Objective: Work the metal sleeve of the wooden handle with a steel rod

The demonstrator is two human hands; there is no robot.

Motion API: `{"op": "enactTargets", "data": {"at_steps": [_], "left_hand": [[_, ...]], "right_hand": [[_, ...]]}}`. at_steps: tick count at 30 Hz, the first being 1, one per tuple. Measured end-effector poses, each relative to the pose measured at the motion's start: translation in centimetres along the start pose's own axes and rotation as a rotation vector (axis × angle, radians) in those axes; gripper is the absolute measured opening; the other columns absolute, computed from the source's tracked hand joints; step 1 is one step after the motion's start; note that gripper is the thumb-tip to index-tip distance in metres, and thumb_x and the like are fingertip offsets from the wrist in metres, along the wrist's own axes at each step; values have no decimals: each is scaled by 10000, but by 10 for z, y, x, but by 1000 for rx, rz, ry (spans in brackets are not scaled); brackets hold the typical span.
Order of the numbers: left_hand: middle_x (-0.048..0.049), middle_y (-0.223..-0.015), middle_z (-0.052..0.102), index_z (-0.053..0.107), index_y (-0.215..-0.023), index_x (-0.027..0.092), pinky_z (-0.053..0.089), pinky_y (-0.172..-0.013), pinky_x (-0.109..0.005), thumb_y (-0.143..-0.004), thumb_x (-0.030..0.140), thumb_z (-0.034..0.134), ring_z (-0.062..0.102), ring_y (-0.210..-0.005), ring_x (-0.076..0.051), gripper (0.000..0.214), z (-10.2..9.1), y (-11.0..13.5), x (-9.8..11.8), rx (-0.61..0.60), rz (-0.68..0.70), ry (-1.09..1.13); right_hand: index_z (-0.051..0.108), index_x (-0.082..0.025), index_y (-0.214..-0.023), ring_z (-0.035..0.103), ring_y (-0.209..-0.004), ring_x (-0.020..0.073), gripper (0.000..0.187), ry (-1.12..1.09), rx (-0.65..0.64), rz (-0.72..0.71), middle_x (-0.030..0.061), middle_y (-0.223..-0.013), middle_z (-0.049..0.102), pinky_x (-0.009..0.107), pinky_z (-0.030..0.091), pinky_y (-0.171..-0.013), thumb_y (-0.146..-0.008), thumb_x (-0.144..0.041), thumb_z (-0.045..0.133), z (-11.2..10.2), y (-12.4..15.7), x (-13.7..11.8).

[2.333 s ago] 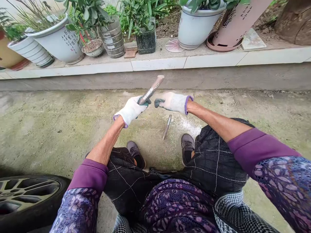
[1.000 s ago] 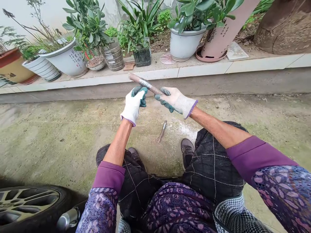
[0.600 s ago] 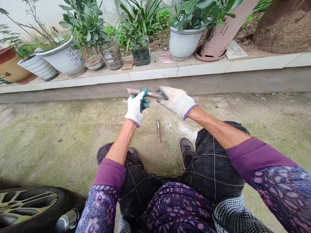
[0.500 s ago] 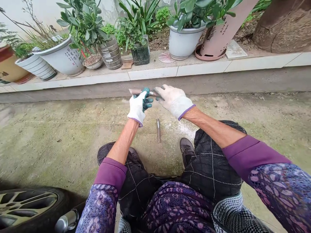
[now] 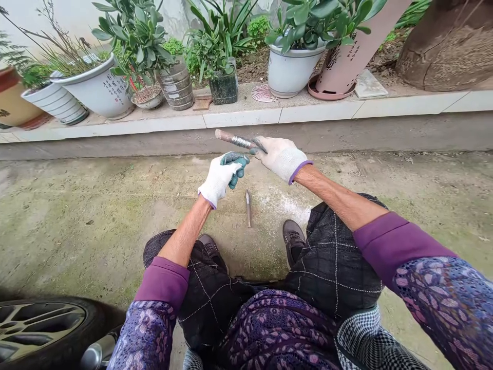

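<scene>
My right hand [image 5: 278,153], in a white glove with dark green on the fingers, is closed around one end of a brown stick-like tool [image 5: 227,135]. A silvery band that looks like wound wire circles the stick's middle. The stick points left, tilted slightly up. My left hand [image 5: 227,174], gloved the same way, is just below the stick, its fingers curled and pinched; what they hold, if anything, is too small to make out. A similar brown stick with a silvery band [image 5: 248,208] lies on the concrete between my feet.
A tiled ledge [image 5: 242,118] runs across the front, bearing several potted plants, among them a white pot [image 5: 295,72] and a pink planter [image 5: 342,67]. White powder [image 5: 288,205] marks the concrete ground [image 5: 115,216]. A car wheel [image 5: 42,329] is at lower left.
My left hand has let go of the stick and dropped slightly below it. The stick's free end has tipped up and moved right, with my right hand still holding it.
</scene>
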State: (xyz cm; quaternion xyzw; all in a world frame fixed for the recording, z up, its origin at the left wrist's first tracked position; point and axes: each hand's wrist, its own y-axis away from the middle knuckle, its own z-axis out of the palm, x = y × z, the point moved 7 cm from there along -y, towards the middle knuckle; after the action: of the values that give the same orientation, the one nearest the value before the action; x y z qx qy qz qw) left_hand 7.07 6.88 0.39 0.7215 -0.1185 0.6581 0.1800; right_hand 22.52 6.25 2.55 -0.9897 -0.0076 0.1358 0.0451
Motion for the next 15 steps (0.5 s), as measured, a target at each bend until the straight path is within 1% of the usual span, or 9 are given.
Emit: {"op": "enactTargets", "data": {"at_steps": [3, 6, 7, 8, 9, 10, 12, 14, 15], "left_hand": [[49, -544, 547, 676, -862, 139, 268, -325, -194, -743, 233, 624, 375, -345, -43, 160, -2, -4, -8, -14, -10, -48], [54, -534, 521, 677, -866, 156, 274, -329, -187, -734, 247, 623, 376, -363, -52, 169, -11, -14, -16, 2, -5, -80], [56, -526, 508, 676, -855, 161, 278, -333, -183, -732, 246, 625, 376, -369, -55, 159, -15, -17, -19, 5, -4, -103], [56, -517, 498, 672, -831, 163, 279, -338, -181, -729, 244, 626, 375, -374, -58, 138, -17, -19, -21, 1, -4, -137], [51, -516, 501, 669, -808, 164, 285, -345, -180, -726, 239, 628, 381, -380, -60, 118, -18, -20, -23, -19, -5, -176], [42, -529, 523, 668, -787, 164, 300, -359, -178, -717, 226, 632, 399, -395, -63, 101, -18, -19, -24, -51, -2, -211], [17, -592, 598, 672, -749, 159, 353, -411, -174, -674, 178, 642, 462, -454, -71, 83, -14, -16, -25, -130, 6, -269], [8, -647, 649, 690, -728, 158, 389, -460, -170, -623, 128, 640, 510, -515, -77, 120, -9, -8, -28, -195, -16, -318], [14, -636, 650, 694, -707, 161, 384, -458, -168, -602, 110, 638, 508, -513, -77, 130, -8, -4, -31, -200, -52, -336]], "right_hand": [[645, -181, -1065, 600, -740, 206, 303, -178, -8, 61, 101, -886, 694, 297, 427, -638, -948, -407, 481, -1, -12, 7], [643, -171, -969, 474, -523, 123, 258, -537, -71, 119, 29, -695, 602, 246, 384, -475, -943, -370, 480, -8, -5, 5], [640, -172, -956, 426, -472, 101, 241, -659, -128, 103, 3, -650, 559, 230, 356, -424, -938, -351, 481, -9, 2, 1], [641, -169, -936, 397, -447, 86, 223, -745, -199, 40, -16, -615, 524, 212, 330, -390, -929, -340, 497, -11, 11, -7], [648, -170, -938, 384, -432, 77, 216, -785, -280, -21, -28, -592, 509, 199, 313, -369, -920, -341, 518, -11, 22, -14], [656, -171, -945, 376, -419, 71, 217, -803, -370, -66, -36, -579, 501, 193, 299, -354, -908, -349, 538, -8, 33, -20], [678, -178, -973, 380, -404, 69, 243, -767, -573, -120, -43, -568, 509, 192, 287, -341, -882, -378, 575, 5, 55, -25], [703, -186, -958, 397, -397, 78, 246, -635, -745, -132, -41, -554, 526, 205, 292, -352, -858, -383, 595, 27, 70, -22], [713, -189, -903, 409, -401, 86, 217, -516, -778, -142, -36, -540, 534, 216, 301, -370, -845, -368, 606, 39, 72, -17]]}}
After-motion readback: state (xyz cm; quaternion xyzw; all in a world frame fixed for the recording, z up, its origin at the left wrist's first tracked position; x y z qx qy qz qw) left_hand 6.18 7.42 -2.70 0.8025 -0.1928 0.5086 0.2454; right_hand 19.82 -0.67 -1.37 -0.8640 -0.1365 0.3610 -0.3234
